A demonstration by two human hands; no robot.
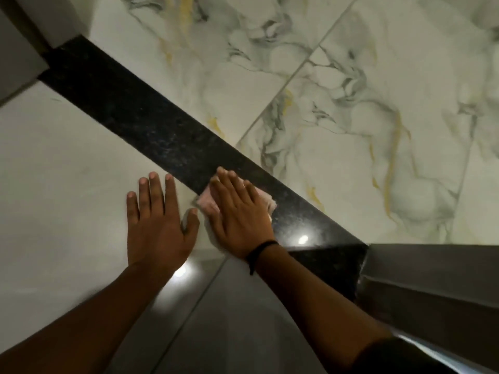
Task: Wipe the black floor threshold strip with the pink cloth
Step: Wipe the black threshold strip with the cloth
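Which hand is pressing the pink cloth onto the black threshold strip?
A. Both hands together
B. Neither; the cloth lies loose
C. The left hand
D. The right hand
D: the right hand lies flat on the pink cloth over the black threshold strip, while the left hand rests on the pale tile beside it.

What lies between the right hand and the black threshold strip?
The pink cloth, pressed flat under the right hand on the black threshold strip; its edges show around the fingers in the head view.
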